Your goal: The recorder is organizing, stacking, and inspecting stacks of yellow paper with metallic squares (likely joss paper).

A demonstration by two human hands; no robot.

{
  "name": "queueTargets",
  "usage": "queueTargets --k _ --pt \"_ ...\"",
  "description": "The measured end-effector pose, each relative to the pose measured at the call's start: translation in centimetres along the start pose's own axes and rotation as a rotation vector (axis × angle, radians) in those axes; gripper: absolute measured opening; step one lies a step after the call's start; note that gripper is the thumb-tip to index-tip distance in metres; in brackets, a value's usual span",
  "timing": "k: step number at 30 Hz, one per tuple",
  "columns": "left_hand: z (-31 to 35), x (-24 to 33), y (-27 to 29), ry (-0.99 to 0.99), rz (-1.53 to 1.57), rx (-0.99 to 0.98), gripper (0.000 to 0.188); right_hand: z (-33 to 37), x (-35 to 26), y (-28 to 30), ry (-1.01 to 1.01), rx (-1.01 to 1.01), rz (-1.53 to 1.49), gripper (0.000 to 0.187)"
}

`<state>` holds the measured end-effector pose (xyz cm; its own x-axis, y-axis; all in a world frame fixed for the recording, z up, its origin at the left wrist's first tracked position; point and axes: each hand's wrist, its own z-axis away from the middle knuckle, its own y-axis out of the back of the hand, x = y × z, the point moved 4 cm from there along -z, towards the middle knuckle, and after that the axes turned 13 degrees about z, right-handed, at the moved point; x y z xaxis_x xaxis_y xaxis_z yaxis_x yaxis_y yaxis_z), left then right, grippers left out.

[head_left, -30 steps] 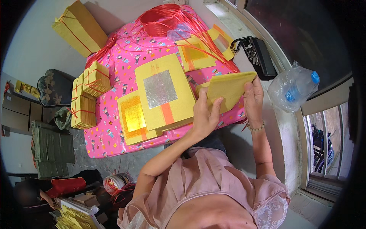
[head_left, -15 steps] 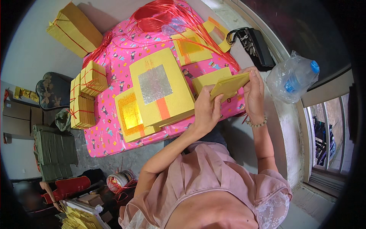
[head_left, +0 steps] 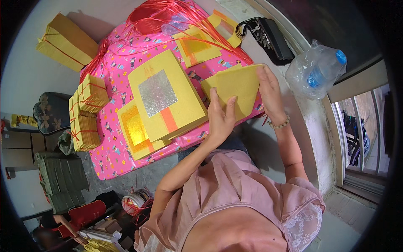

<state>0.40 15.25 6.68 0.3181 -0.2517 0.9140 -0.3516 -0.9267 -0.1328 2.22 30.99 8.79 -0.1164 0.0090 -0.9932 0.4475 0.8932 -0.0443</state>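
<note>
1. Two bare hands are holding a plain yellow paper pad (head_left: 242, 89) over the near right part of a table, which a pink patterned cloth (head_left: 110, 163) is covering; how many sheets the pad is holding cannot be told.
2. The left hand (head_left: 220, 121) is clamping the pad at its near left side, its thumb pressing on the face and a finger lying along the left edge.
3. The right hand (head_left: 271, 93) is pinching the far right corner; a beaded bracelet (head_left: 280, 123) is circling that wrist.
4. For good control, the left hand should probably be pressing firmly but flat, since a hard thumb could be denting soft paper.
5. The right hand would best be guiding the corner lightly, letting the edges line up without twisting or fanning.
6. Another yellow paper piece (head_left: 206, 87) is showing just left of the pad, partly hidden behind it; working slightly above it would likely be avoiding snags.
7. Farther left, a yellow stack with a silver foil panel (head_left: 182, 86) is resting well apart from the right hand.
</note>
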Motion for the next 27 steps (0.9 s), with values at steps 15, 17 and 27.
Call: queueTargets --k 15,17,27 --pt "1.4 -3.6 -0.5 0.333 0.318 0.037 0.054 0.9 3.4 1.1 -0.091 -0.156 0.127 0.032" --pt "1.7 -3.9 -0.6 0.359 0.287 0.046 0.055 1.0 4.0 1.5 -0.149 -0.134 0.151 0.034" --pt "2.0 -5.5 -0.5 0.515 0.337 0.024 0.057 2.3 5.2 2.8 -0.231 -0.256 0.318 0.036"
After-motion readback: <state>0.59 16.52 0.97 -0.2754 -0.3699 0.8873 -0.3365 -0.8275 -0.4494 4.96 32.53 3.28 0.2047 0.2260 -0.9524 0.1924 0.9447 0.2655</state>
